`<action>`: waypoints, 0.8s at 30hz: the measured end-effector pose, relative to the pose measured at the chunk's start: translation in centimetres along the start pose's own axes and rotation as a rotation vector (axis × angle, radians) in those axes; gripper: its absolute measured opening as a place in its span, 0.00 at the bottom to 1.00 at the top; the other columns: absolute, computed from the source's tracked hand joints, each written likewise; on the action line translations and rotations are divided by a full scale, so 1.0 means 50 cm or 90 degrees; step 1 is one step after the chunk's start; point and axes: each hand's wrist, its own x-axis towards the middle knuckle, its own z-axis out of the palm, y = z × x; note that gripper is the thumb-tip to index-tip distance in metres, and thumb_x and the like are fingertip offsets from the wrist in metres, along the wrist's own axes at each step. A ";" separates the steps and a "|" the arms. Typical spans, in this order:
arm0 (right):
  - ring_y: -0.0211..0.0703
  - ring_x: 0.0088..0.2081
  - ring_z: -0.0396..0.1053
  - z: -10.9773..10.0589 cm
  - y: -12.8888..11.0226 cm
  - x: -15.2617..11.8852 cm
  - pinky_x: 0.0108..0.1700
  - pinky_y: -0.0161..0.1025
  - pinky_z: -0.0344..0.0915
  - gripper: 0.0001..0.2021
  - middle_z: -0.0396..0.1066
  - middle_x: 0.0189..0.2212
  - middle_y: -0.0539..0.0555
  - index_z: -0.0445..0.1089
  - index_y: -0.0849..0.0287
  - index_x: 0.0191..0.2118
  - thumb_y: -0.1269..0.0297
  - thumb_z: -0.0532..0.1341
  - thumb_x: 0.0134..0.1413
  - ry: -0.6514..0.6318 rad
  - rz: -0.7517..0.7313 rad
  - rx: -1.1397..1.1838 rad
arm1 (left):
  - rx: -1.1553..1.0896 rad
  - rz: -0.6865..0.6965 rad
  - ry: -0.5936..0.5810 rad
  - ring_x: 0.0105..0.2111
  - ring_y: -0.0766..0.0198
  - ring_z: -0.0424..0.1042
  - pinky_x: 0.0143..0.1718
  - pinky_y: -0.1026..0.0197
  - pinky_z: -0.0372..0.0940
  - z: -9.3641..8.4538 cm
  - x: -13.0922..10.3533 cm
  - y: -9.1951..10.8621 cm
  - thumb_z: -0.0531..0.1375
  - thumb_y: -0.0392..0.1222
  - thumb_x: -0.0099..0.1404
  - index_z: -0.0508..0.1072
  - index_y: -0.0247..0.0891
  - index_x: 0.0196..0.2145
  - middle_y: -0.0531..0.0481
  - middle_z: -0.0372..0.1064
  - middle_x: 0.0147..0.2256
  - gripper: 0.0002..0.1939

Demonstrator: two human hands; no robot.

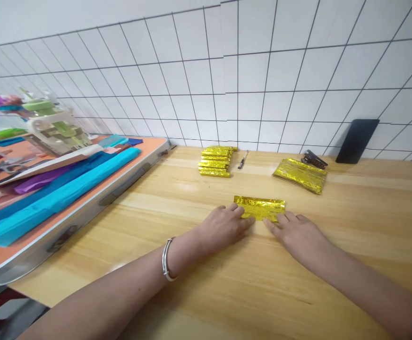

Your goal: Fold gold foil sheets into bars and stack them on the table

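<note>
A rectangular sheet of gold foil paper (259, 203) lies on the wooden table, its far edge showing a raised or creased strip. At its near left corner, my left hand (227, 224) has its fingers closed on the foil, thumb along the near edge. The near right corner is gripped by my right hand (293, 231), with thumb and fingers pressed together there. Both hands partly cover the sheet's near edge. Farther back are several narrow folded gold strips (216, 162) in a pile, and a stack of flat gold foil sheets (300, 174).
A pen-like tool (243, 159) lies beside the folded strips. Behind the foil stack sits a dark hair-claw-like clip (314, 159). A black phone-shaped slab (357, 140) leans on the tiled wall. At left, an orange-topped board (152, 145) bears coloured paper rolls, scissors (4, 167) and a green-lidded container (55, 123).
</note>
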 end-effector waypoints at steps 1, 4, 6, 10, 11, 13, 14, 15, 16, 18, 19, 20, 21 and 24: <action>0.50 0.39 0.68 0.004 0.007 -0.007 0.35 0.42 0.64 0.22 0.71 0.39 0.58 0.65 0.55 0.53 0.78 0.53 0.52 0.000 -0.004 0.010 | -0.009 0.006 0.002 0.38 0.58 0.65 0.34 0.59 0.62 0.000 -0.007 -0.007 0.49 0.48 0.66 0.65 0.44 0.50 0.45 0.65 0.36 0.16; 0.49 0.45 0.66 0.026 0.033 -0.036 0.38 0.41 0.65 0.22 0.69 0.44 0.57 0.64 0.55 0.54 0.78 0.52 0.53 0.009 -0.006 0.042 | -0.049 0.015 0.008 0.40 0.59 0.66 0.41 0.58 0.62 0.008 -0.033 -0.025 0.49 0.47 0.67 0.63 0.41 0.52 0.45 0.66 0.41 0.18; 0.49 0.48 0.65 0.049 0.050 -0.057 0.39 0.41 0.65 0.23 0.67 0.49 0.57 0.62 0.53 0.55 0.77 0.51 0.54 0.029 0.009 0.058 | -0.080 0.008 0.021 0.43 0.60 0.66 0.45 0.57 0.60 0.017 -0.049 -0.032 0.49 0.46 0.67 0.61 0.39 0.54 0.45 0.66 0.45 0.19; 0.48 0.53 0.62 0.087 0.071 -0.087 0.46 0.43 0.64 0.25 0.63 0.55 0.56 0.59 0.53 0.57 0.77 0.49 0.54 0.068 0.015 0.083 | -0.123 -0.017 0.047 0.48 0.60 0.65 0.50 0.57 0.57 0.032 -0.066 -0.031 0.49 0.45 0.67 0.59 0.38 0.55 0.45 0.63 0.51 0.20; 0.48 0.54 0.61 0.092 0.073 -0.091 0.47 0.43 0.63 0.26 0.62 0.56 0.56 0.59 0.53 0.57 0.78 0.49 0.54 0.073 0.016 0.091 | -0.127 -0.023 0.052 0.49 0.61 0.64 0.51 0.57 0.56 0.033 -0.068 -0.028 0.49 0.45 0.67 0.59 0.39 0.56 0.45 0.63 0.51 0.21; 0.47 0.55 0.60 0.096 0.076 -0.092 0.49 0.44 0.62 0.25 0.61 0.56 0.55 0.59 0.53 0.58 0.77 0.48 0.55 0.076 0.022 0.109 | -0.124 -0.038 0.062 0.51 0.60 0.62 0.53 0.55 0.54 0.032 -0.070 -0.024 0.49 0.44 0.67 0.59 0.39 0.56 0.45 0.63 0.52 0.20; 0.47 0.55 0.60 0.096 0.077 -0.092 0.50 0.44 0.62 0.25 0.61 0.57 0.55 0.59 0.53 0.58 0.76 0.48 0.55 0.074 0.025 0.121 | -0.121 -0.047 0.065 0.52 0.59 0.61 0.53 0.54 0.52 0.031 -0.070 -0.022 0.49 0.45 0.67 0.60 0.40 0.56 0.45 0.63 0.53 0.20; 0.47 0.55 0.60 0.095 0.079 -0.091 0.51 0.44 0.61 0.24 0.61 0.57 0.54 0.60 0.52 0.57 0.75 0.48 0.56 0.071 0.027 0.134 | -0.117 -0.058 0.068 0.53 0.59 0.60 0.54 0.53 0.51 0.029 -0.071 -0.020 0.49 0.45 0.67 0.60 0.41 0.56 0.46 0.63 0.53 0.20; 0.46 0.55 0.60 0.095 0.081 -0.090 0.51 0.45 0.61 0.24 0.61 0.57 0.53 0.60 0.52 0.57 0.74 0.48 0.56 0.065 0.028 0.147 | -0.115 -0.067 0.068 0.54 0.58 0.59 0.55 0.53 0.50 0.028 -0.072 -0.019 0.49 0.45 0.67 0.60 0.42 0.56 0.47 0.63 0.53 0.20; 0.46 0.55 0.60 0.095 0.085 -0.090 0.52 0.44 0.60 0.23 0.61 0.57 0.52 0.60 0.50 0.57 0.72 0.48 0.57 0.049 0.027 0.168 | -0.115 -0.082 0.060 0.55 0.59 0.58 0.55 0.53 0.49 0.025 -0.072 -0.018 0.49 0.46 0.67 0.60 0.44 0.56 0.48 0.62 0.54 0.20; 0.46 0.55 0.60 0.096 0.087 -0.090 0.52 0.45 0.60 0.23 0.61 0.57 0.51 0.60 0.50 0.58 0.71 0.48 0.57 0.040 0.027 0.172 | -0.117 -0.087 0.055 0.55 0.59 0.58 0.55 0.53 0.49 0.024 -0.072 -0.018 0.49 0.46 0.67 0.60 0.44 0.56 0.49 0.62 0.54 0.20; 0.47 0.55 0.60 0.097 0.088 -0.090 0.52 0.45 0.60 0.23 0.60 0.57 0.50 0.59 0.49 0.58 0.71 0.48 0.57 0.031 0.028 0.172 | -0.119 -0.090 0.050 0.55 0.60 0.58 0.55 0.54 0.49 0.022 -0.072 -0.019 0.48 0.46 0.67 0.59 0.45 0.56 0.49 0.62 0.54 0.20; 0.47 0.55 0.60 0.097 0.088 -0.091 0.52 0.45 0.60 0.23 0.60 0.57 0.50 0.59 0.49 0.58 0.71 0.48 0.57 0.024 0.030 0.169 | -0.123 -0.090 0.046 0.55 0.60 0.58 0.55 0.54 0.49 0.021 -0.072 -0.019 0.48 0.46 0.67 0.60 0.45 0.56 0.50 0.62 0.54 0.20; 0.48 0.55 0.59 0.093 0.083 -0.091 0.51 0.45 0.61 0.23 0.60 0.57 0.52 0.60 0.51 0.57 0.72 0.48 0.57 0.016 0.036 0.152 | -0.132 -0.081 0.043 0.53 0.60 0.59 0.54 0.54 0.50 0.018 -0.071 -0.021 0.49 0.46 0.67 0.61 0.44 0.55 0.50 0.63 0.53 0.19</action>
